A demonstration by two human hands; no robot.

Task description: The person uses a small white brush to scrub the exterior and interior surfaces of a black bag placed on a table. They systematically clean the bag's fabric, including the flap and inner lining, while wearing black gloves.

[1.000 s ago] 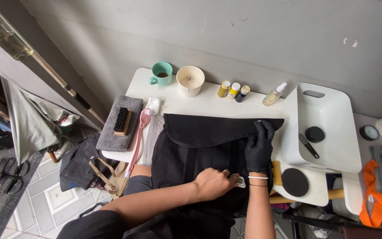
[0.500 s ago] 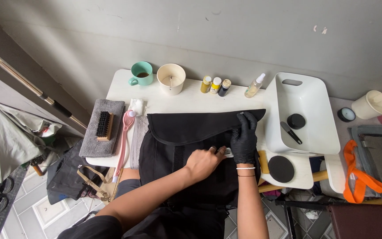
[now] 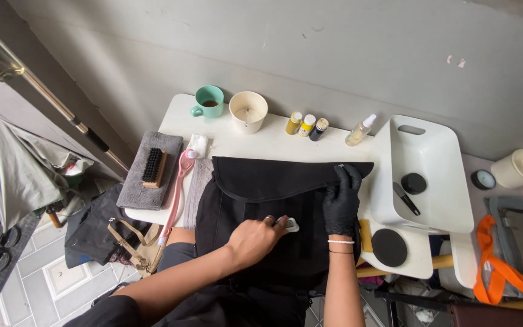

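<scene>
Flat on the table, the black bag (image 3: pixel 273 212) lies under the gloved right hand (image 3: pixel 341 195), fingers spread, while left-hand (image 3: pixel 254 239) fingers pinch a small white pad (image 3: pixel 291 224).

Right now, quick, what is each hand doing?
Left hand: closed on a small white thing, pressed on the black bag.
Right hand, in a black glove: open, flat on the bag.

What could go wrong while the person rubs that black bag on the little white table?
The black bag hangs over the front edge of the white table, so hard rubbing by the left hand might drag it off, though the gloved right hand pins it. The teal mug and cream cup stand open just behind the bag, so a shove could tip them and spill onto the fabric.
</scene>
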